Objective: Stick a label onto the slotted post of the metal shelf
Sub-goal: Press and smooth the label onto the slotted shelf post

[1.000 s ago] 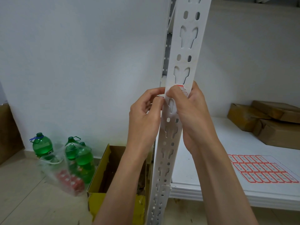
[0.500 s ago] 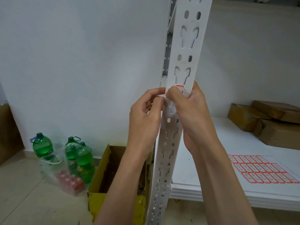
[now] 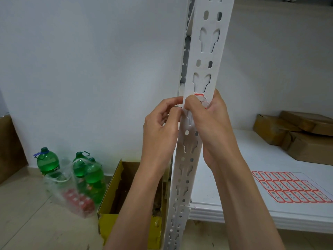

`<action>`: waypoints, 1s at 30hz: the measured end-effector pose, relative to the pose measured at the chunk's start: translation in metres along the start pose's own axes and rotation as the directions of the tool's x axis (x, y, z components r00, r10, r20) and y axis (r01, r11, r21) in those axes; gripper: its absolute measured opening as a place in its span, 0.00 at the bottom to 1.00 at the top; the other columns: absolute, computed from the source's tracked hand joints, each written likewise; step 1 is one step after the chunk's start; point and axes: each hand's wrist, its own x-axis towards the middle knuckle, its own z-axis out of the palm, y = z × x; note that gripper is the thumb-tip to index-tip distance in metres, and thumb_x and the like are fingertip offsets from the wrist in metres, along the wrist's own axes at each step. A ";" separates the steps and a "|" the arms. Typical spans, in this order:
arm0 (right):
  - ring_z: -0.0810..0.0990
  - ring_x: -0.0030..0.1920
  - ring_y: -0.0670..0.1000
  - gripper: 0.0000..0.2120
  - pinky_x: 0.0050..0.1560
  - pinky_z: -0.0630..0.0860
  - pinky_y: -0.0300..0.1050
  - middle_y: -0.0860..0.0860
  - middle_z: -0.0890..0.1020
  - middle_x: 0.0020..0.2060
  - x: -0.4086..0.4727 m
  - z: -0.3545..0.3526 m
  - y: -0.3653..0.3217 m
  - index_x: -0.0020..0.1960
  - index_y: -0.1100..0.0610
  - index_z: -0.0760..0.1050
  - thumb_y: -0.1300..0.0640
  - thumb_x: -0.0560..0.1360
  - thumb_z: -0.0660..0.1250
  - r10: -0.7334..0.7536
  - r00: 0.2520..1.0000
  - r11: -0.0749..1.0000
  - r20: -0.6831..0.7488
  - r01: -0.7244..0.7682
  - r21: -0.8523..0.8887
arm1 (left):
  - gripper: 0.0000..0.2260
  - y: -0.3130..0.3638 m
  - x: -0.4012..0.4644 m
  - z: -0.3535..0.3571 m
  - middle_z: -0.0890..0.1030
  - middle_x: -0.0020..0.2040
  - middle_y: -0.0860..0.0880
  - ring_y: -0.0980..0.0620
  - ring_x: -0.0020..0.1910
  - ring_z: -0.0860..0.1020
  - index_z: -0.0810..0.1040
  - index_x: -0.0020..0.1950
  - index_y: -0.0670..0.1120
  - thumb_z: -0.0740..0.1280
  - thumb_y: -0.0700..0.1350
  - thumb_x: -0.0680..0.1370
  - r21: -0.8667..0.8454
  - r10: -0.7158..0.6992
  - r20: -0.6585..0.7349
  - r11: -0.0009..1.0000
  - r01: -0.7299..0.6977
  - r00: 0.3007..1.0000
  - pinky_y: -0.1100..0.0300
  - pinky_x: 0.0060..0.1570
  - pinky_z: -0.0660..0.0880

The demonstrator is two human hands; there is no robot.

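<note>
The white slotted post [image 3: 205,56] of the metal shelf runs up the middle of the view. A small label [image 3: 203,101] with a red border lies on its front face just below a keyhole slot, partly covered by my fingers. My right hand [image 3: 210,121] wraps round the post from the right, its thumb pressing the label's left part. My left hand [image 3: 162,127] sits at the post's left edge, fingers curled, fingertips pinching at that edge level with the label. What they pinch is hidden.
A sheet of red-bordered labels [image 3: 290,186] lies on the white shelf board [image 3: 252,210] at the right, with brown parcels [image 3: 299,134] behind it. On the floor at the left stand an open yellow carton [image 3: 126,213] and green bottles [image 3: 86,175] in a plastic bag.
Hardly anything has moved. Both hands stay at the same spot on the post, with only slight shifts of the fingertips over the label.
</note>
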 end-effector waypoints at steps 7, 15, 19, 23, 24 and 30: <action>0.79 0.32 0.36 0.10 0.28 0.72 0.30 0.44 0.79 0.38 0.000 0.000 0.000 0.57 0.53 0.73 0.60 0.76 0.66 -0.007 1.000 1.000 -0.004 0.007 -0.022 | 0.11 0.000 0.000 0.000 0.85 0.54 0.52 0.54 0.55 0.82 0.82 0.58 0.50 0.60 0.43 0.83 -0.006 -0.005 -0.002 1.000 0.005 1.000 0.60 0.51 0.81; 0.79 0.30 0.36 0.08 0.26 0.71 0.29 0.46 0.78 0.38 -0.003 -0.002 -0.003 0.57 0.56 0.72 0.62 0.78 0.64 0.002 1.000 1.000 0.023 -0.003 0.025 | 0.11 0.002 -0.001 0.000 0.85 0.53 0.52 0.55 0.53 0.82 0.82 0.58 0.51 0.60 0.43 0.83 -0.016 -0.007 0.001 1.000 0.007 1.000 0.63 0.48 0.80; 0.78 0.31 0.35 0.07 0.26 0.71 0.29 0.47 0.78 0.39 -0.002 -0.001 -0.002 0.55 0.54 0.72 0.60 0.78 0.64 0.014 1.000 1.000 0.025 -0.014 0.011 | 0.11 0.000 -0.001 0.001 0.84 0.55 0.53 0.54 0.56 0.82 0.82 0.59 0.51 0.60 0.45 0.84 0.007 -0.011 -0.005 1.000 0.011 1.000 0.57 0.54 0.82; 0.78 0.30 0.37 0.07 0.26 0.73 0.31 0.48 0.77 0.39 -0.002 -0.002 -0.004 0.56 0.57 0.72 0.62 0.78 0.62 0.023 0.999 0.998 0.043 -0.025 0.051 | 0.11 0.001 -0.001 0.001 0.84 0.56 0.52 0.53 0.57 0.81 0.82 0.60 0.52 0.61 0.47 0.83 0.016 -0.018 -0.014 1.000 0.019 1.000 0.51 0.57 0.81; 0.78 0.29 0.36 0.06 0.26 0.72 0.30 0.48 0.76 0.38 -0.002 -0.002 -0.004 0.55 0.57 0.72 0.62 0.78 0.62 0.026 0.999 0.999 0.040 -0.028 0.045 | 0.12 0.001 -0.002 0.001 0.84 0.56 0.52 0.52 0.57 0.81 0.82 0.59 0.52 0.61 0.48 0.82 0.014 -0.018 -0.011 1.000 0.019 1.000 0.50 0.57 0.81; 0.79 0.32 0.39 0.07 0.28 0.74 0.33 0.48 0.78 0.39 -0.002 -0.001 -0.002 0.55 0.56 0.73 0.61 0.77 0.64 0.016 0.999 0.999 0.031 -0.017 0.047 | 0.11 0.002 -0.002 0.001 0.84 0.55 0.53 0.54 0.56 0.82 0.82 0.59 0.52 0.60 0.45 0.84 0.008 -0.013 -0.012 1.000 0.013 1.000 0.54 0.56 0.82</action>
